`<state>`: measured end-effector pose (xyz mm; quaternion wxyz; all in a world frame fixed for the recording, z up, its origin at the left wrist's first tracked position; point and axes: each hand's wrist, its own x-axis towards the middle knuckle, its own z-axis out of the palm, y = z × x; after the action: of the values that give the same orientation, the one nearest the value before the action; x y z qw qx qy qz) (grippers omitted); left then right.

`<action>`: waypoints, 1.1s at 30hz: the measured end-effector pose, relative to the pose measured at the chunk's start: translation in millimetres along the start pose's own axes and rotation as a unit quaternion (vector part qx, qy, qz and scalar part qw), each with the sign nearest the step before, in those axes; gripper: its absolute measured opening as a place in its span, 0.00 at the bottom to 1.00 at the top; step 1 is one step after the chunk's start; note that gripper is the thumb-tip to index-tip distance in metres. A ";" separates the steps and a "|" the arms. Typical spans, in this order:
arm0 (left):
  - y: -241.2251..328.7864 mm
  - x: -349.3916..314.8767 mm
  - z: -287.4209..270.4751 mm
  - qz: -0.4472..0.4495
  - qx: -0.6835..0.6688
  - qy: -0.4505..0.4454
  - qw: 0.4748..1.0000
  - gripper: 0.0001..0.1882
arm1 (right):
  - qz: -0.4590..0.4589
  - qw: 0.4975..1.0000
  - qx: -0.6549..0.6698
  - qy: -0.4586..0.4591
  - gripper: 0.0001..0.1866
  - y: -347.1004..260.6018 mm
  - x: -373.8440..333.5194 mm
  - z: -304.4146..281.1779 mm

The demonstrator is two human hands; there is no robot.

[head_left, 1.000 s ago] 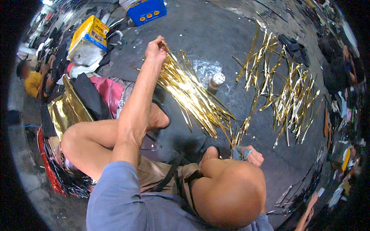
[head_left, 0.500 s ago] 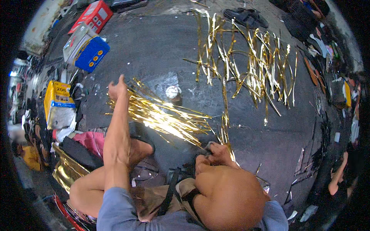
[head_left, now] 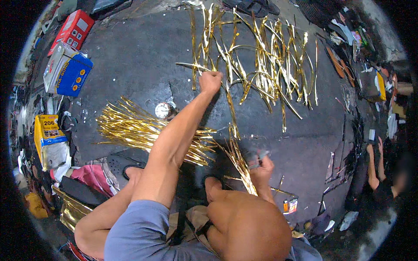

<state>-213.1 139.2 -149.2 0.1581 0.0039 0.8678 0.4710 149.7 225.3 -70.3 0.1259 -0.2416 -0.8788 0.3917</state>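
Gold foil strips (head_left: 265, 65) spread on dark floor (head_left: 130, 56): light, limp, crease-prone; best pinched near one end. Left hand (head_left: 210, 81) fisted on strip end. Right hand (head_left: 260, 164) closed around small grey tool (head_left: 252, 157), strip bundle (head_left: 238, 158) beside.

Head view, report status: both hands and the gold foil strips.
Left hand fisted on curved gold foil strips spread on dark floor. Right hand gripping grey-handled tool beside a strip. Straight gold strip bundle under left forearm.
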 end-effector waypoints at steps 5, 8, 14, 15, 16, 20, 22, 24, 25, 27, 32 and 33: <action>89.3 -133.8 -32.8 0.135 -0.194 0.019 0.971 0.09 | 0.034 0.957 0.185 0.223 0.18 -57.8 50.8 -44.0; 134.3 -238.3 -44.3 0.174 -0.337 -0.188 0.906 0.08 | 0.001 0.932 0.299 0.207 0.22 -99.6 77.3 -69.9; 160.7 -297.6 -32.9 0.107 -0.552 -0.258 0.786 0.30 | 0.095 0.939 0.279 0.177 0.22 -98.9 21.0 -108.7; 161.1 -293.8 -36.3 0.080 -0.579 -0.245 0.773 0.34 | 0.132 0.942 0.247 0.184 0.22 -97.9 11.6 -111.1; 160.4 -289.5 -41.3 0.036 -0.571 -0.237 0.785 0.40 | 0.074 0.966 0.164 0.187 0.21 -86.8 6.9 -118.2; 126.5 -282.8 -41.6 -0.078 -0.489 -0.153 0.855 0.44 | -0.020 0.987 0.006 0.158 0.23 -58.5 -17.9 -140.9; 92.5 -284.0 -33.7 -0.100 -0.464 -0.102 0.874 0.45 | 0.090 0.991 -0.003 0.102 0.23 -47.3 -26.1 -148.4; 68.7 -283.6 -34.4 -0.130 -0.461 -0.055 0.876 0.41 | 0.170 0.984 -0.046 0.035 0.23 -30.3 -25.9 -154.8; 58.1 -284.3 -31.6 -0.133 -0.469 -0.036 0.872 0.36 | 0.193 0.978 -0.084 -0.001 0.23 -18.8 -24.3 -157.5; 31.2 -283.5 -27.0 -0.150 -0.469 -0.078 0.867 0.28 | 0.153 0.974 -0.162 -0.037 0.22 4.0 -20.6 -143.5; 16.7 -294.5 -37.2 -0.057 -0.356 -0.036 0.932 0.09 | -0.112 0.987 -0.035 -0.107 0.26 -32.0 20.7 -58.2; 28.6 -296.9 -44.9 -0.063 -0.355 -0.043 0.932 0.08 | -0.095 0.983 0.038 -0.150 0.27 -47.9 25.7 -41.3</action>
<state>52.4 72.3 -22.7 0.2154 -0.0868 0.6351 0.7367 129.2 237.1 -6.3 0.0381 -0.0902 -0.8911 0.4431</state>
